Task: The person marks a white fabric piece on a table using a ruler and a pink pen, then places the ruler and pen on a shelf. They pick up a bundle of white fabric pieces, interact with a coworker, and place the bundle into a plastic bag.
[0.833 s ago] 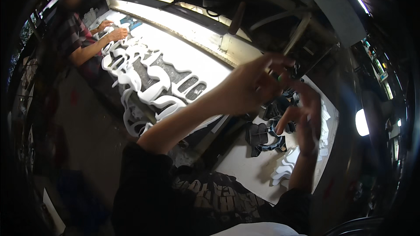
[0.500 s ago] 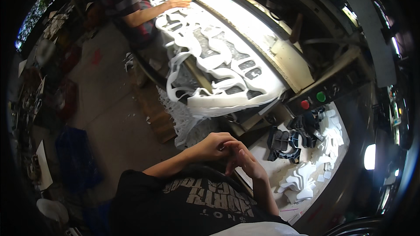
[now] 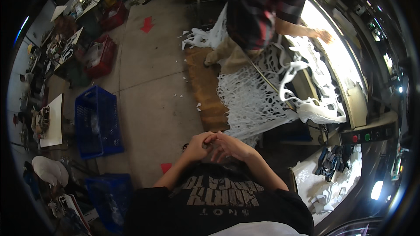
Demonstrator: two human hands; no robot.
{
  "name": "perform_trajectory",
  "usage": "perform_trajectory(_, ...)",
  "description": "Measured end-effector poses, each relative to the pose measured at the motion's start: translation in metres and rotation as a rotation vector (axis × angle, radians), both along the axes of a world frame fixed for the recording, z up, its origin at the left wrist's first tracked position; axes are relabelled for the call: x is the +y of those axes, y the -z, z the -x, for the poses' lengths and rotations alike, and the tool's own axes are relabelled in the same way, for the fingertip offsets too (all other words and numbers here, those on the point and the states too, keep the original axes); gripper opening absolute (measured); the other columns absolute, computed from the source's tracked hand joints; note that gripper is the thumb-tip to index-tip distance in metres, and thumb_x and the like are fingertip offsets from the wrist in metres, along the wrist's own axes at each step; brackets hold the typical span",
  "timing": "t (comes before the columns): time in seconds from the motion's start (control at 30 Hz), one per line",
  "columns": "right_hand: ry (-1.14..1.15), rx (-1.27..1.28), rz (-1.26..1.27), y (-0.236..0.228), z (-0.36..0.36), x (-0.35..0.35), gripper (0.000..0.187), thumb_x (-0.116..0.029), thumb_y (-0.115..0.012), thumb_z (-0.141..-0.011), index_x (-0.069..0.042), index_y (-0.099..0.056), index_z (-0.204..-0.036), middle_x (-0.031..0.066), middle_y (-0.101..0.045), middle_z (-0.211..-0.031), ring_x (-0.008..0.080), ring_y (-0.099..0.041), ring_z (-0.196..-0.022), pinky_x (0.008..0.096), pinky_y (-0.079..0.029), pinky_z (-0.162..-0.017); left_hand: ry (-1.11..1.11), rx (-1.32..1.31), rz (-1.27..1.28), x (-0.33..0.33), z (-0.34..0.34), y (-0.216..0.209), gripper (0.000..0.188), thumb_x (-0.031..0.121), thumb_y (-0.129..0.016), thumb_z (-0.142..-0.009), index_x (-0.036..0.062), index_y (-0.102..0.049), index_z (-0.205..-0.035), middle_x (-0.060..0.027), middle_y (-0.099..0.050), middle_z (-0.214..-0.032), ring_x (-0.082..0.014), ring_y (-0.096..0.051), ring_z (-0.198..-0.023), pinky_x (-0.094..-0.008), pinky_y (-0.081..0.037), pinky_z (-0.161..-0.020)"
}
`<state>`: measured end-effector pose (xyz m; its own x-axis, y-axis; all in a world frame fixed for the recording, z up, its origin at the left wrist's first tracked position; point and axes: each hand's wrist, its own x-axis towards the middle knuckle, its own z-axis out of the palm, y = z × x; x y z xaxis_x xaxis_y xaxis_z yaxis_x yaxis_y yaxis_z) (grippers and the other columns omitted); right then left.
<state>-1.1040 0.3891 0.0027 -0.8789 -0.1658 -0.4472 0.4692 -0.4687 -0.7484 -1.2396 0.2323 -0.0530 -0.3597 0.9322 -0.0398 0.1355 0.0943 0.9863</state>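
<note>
My left hand and my right hand meet in front of my dark shirt, fingertips close together or touching. The left fingers are curled inward, and whatever they might hold is hidden. On the right hand the fingers stand apart, with no object visible in them. Beyond them a white foam-like sheet with cut-out openings hangs over the end of a brightly lit machine bed. Lacy white offcut netting spreads down from it to the floor. Another person stands at the machine, one hand over the lit surface.
A control panel with red and green buttons fronts the machine. Dark cut parts and white cut pieces lie on a low table at right. At left stand blue crates, red crates and workbenches. A brown mat covers some floor.
My view has turned left, so the machine now sits further right and more floor and crates show. My hands stay together; the right fingers look more spread. The other person's arm has shifted.
</note>
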Motion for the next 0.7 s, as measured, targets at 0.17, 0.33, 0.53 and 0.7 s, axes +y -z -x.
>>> perform_trajectory(0.17, -0.104, -0.058, 0.031, 0.005, 0.115, -0.058, 0.062, -0.06, -0.031, -0.109, -0.007, -0.048, -0.137, 0.0131, -0.058, -0.127, 0.0277, -0.07, -0.095, 0.0352, -0.06, -0.076, -0.104, -0.012, 0.038, -0.076, 0.09, 0.013, 0.041, 0.0, -0.064, -0.078, 0.0025, -0.064, -0.119, -0.0133, -0.068, -0.099, -0.0245, -0.066, -0.084, -0.0347, -0.053, -0.076)
perform_trajectory(0.33, -0.205, -0.014, -0.02, -0.002, 0.203, -0.079, 0.059, -0.059, -0.035, -0.109, -0.01, -0.048, -0.138, 0.0146, -0.056, -0.123, 0.0251, -0.071, -0.085, 0.0335, -0.06, -0.072, -0.3, 0.06, -0.052, -0.093, 0.158, 0.019, 0.036, -0.002, -0.064, -0.078, 0.0017, -0.065, -0.114, -0.0108, -0.066, -0.097, -0.0222, -0.063, -0.082, -0.0328, -0.051, -0.072)
perform_trajectory(0.53, -0.275, -0.067, 0.035, 0.017, 0.31, -0.058, 0.054, -0.056, -0.037, -0.109, -0.011, -0.049, -0.137, 0.0135, -0.059, -0.116, 0.023, -0.071, -0.081, 0.0326, -0.061, -0.068, -0.369, 0.114, -0.106, -0.077, 0.248, 0.033, 0.032, 0.001, -0.07, -0.078, 0.0012, -0.066, -0.11, -0.011, -0.065, -0.093, -0.0233, -0.061, -0.081, -0.0346, -0.05, -0.074)
perform_trajectory(0.7, -0.285, -0.016, 0.044, 0.029, 0.421, -0.015, 0.047, -0.049, -0.037, -0.112, -0.011, -0.051, -0.135, 0.013, -0.059, -0.115, 0.0218, -0.072, -0.08, 0.0315, -0.062, -0.066, -0.372, 0.152, -0.048, -0.036, 0.361, 0.042, 0.03, 0.005, -0.073, -0.08, 0.0016, -0.067, -0.108, -0.0128, -0.066, -0.092, -0.0276, -0.063, -0.082, -0.0366, -0.051, -0.076)
